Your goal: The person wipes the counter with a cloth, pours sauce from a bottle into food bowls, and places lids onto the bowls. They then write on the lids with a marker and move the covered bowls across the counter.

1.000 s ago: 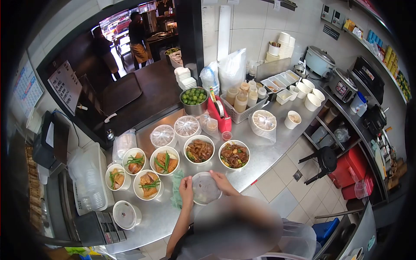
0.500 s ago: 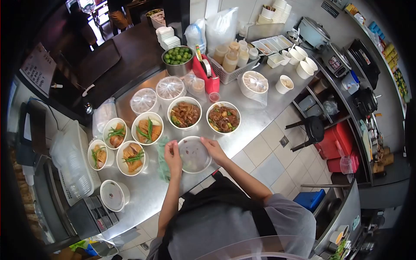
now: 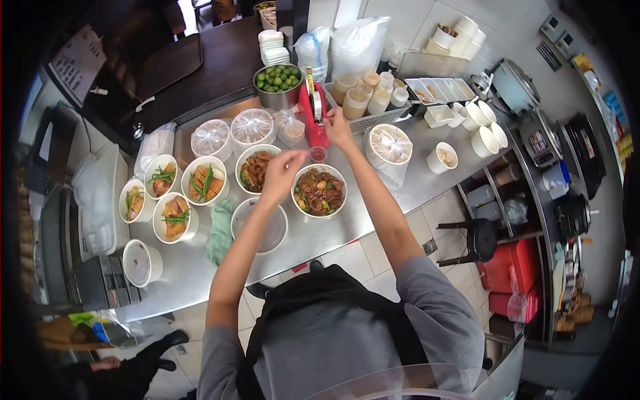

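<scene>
Red tape dispenser (image 3: 312,112) at closely bent right hand (image 3: 339,128); left hand (image 3: 283,176) loosely curled, partly covering food bowl (image 3: 253,171); any hold too small to tell.

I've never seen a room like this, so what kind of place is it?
Probably a restaurant kitchen. See the metal counter, the bowls of food lined up, and the stacked paper cups?

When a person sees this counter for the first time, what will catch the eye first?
Probably the bright red tape dispenser near the middle of the counter, with the right hand at it. Next, the green limes in a metal pot beside it, and four open bowls topped with green beans at left.
</scene>
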Demonstrator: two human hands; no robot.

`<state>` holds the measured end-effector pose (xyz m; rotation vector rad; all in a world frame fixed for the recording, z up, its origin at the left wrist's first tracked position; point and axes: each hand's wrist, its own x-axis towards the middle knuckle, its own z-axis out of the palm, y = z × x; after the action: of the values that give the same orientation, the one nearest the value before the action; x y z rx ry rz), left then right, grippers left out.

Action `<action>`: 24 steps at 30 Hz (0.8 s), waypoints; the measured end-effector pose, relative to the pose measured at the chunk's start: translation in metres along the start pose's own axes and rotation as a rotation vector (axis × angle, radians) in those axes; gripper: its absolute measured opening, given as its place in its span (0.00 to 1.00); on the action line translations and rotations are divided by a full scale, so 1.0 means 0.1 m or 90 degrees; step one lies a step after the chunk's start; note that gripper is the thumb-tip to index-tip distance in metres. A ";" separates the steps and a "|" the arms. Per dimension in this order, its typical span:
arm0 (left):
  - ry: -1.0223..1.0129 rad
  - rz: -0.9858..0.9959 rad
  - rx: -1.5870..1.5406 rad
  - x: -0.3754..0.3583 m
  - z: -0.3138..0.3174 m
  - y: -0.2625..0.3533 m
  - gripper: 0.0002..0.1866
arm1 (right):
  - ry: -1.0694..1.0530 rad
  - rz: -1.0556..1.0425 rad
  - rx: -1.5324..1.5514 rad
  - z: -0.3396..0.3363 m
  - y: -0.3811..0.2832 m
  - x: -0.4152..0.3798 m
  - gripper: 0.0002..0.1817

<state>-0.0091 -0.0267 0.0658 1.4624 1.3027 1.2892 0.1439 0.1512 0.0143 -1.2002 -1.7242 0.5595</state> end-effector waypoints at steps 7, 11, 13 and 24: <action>0.035 -0.396 -0.406 1.00 0.61 -0.49 0.26 | -0.044 0.248 0.399 -0.24 -0.40 -0.01 0.20; 0.055 -0.439 -0.542 1.29 0.72 -0.72 0.27 | -0.118 0.194 0.497 -1.00 -0.82 -0.80 0.17; 0.105 -0.403 -0.486 1.31 0.80 -0.69 0.22 | -0.159 0.239 0.495 -1.45 -1.05 -1.27 0.15; 0.194 -0.273 -0.331 1.35 0.90 -0.81 0.07 | -0.163 0.398 0.445 -1.74 -0.86 -1.88 0.06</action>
<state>0.0577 0.1262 -0.0041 0.6056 1.2536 1.4444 0.2726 -0.0773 0.0806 -1.1486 -1.1391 1.5962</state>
